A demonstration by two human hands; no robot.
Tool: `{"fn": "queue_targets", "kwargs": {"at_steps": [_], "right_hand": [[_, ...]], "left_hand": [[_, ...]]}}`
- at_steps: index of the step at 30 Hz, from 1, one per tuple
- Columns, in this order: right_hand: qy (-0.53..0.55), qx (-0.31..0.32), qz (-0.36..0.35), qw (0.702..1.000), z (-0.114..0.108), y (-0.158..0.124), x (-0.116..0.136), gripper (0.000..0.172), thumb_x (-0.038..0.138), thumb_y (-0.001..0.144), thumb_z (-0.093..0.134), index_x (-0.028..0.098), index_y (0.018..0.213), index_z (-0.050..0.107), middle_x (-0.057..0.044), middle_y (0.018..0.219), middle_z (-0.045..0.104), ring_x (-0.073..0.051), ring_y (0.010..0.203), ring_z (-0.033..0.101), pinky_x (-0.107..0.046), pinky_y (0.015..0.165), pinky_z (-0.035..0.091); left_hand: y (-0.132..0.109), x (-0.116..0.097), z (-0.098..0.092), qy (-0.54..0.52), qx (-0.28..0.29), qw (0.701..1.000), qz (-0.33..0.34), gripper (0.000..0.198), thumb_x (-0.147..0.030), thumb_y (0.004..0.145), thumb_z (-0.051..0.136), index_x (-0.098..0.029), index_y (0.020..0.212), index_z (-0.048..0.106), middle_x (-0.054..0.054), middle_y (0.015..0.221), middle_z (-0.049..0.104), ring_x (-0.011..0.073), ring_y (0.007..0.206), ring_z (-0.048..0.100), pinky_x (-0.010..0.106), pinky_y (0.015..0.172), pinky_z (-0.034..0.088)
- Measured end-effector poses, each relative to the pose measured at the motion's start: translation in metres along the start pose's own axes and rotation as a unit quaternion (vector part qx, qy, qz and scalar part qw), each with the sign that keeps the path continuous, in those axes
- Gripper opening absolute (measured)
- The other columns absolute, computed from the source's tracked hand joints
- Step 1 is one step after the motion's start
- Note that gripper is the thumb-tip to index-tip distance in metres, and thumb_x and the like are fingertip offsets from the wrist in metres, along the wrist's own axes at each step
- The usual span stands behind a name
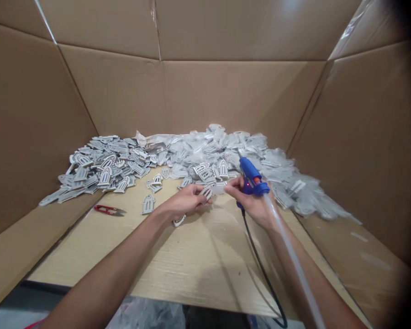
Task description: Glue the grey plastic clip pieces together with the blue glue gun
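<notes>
1. Lying at far left, loose arched pieces (106, 164) form a heap; red snips (106, 209) rest on the table (178, 269) just in front.
2. Mid-table, the left hand (187, 201) pinches one window-shaped piece (206, 192).
3. Beside it, a pale strip (220, 188) meets the right fingertips; whether held, I cannot tell.
4. The right hand (255, 203) grips a blue glue gun (249, 168).
5. Plastic-wrapped pieces (301, 192) spread behind and rightward.

Soft light casts faint shadows on the table (171, 272) and glints off clear tape (351, 28), the right edge blurred black.
</notes>
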State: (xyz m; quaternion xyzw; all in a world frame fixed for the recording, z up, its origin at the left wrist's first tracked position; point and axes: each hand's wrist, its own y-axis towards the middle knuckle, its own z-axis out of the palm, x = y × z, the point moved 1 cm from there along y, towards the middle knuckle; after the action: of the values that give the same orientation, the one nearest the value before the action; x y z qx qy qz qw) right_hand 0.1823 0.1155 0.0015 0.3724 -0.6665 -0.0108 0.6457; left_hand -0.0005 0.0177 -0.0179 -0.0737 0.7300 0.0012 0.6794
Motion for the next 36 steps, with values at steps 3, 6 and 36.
{"fn": "queue_targets", "kwargs": {"at_steps": [3, 6, 36], "right_hand": [[-0.059, 0.024, -0.009, 0.998, 0.002, -0.002, 0.000, 0.032, 0.040, 0.076, 0.081, 0.022, 0.074, 0.056, -0.004, 0.078, 0.072, -0.018, 0.068, 0.063, -0.030, 0.067, 0.049], [-0.162, 0.038, -0.054, 0.985, 0.003, -0.005, 0.004, 0.022, 0.037, 0.081, 0.077, 0.020, 0.086, 0.065, -0.003, 0.078, 0.072, -0.016, 0.063, 0.061, -0.028, 0.064, 0.046], [-0.134, -0.010, -0.040, 0.990, 0.005, -0.005, 0.003, 0.037, 0.053, 0.086, 0.071, 0.018, 0.097, 0.075, -0.006, 0.082, 0.074, -0.019, 0.068, 0.065, -0.029, 0.066, 0.049]], "left_hand": [[-0.002, -0.003, 0.002, 0.047, 0.032, 0.998, 0.022, 0.016, -0.023, 0.075, 0.068, -0.013, 0.088, 0.071, 0.004, 0.075, 0.063, 0.0095, 0.058, 0.047, 0.022, 0.053, 0.031], [-0.002, -0.004, 0.003, 0.066, 0.051, 0.996, 0.037, 0.017, -0.024, 0.077, 0.065, -0.013, 0.089, 0.070, 0.005, 0.082, 0.065, 0.0115, 0.065, 0.051, 0.023, 0.058, 0.035], [-0.001, -0.004, 0.008, -0.069, -0.044, 0.995, 0.059, 0.010, -0.026, 0.090, 0.059, -0.019, 0.089, 0.052, 0.001, 0.074, 0.061, 0.0093, 0.058, 0.054, 0.019, 0.051, 0.035]]}}
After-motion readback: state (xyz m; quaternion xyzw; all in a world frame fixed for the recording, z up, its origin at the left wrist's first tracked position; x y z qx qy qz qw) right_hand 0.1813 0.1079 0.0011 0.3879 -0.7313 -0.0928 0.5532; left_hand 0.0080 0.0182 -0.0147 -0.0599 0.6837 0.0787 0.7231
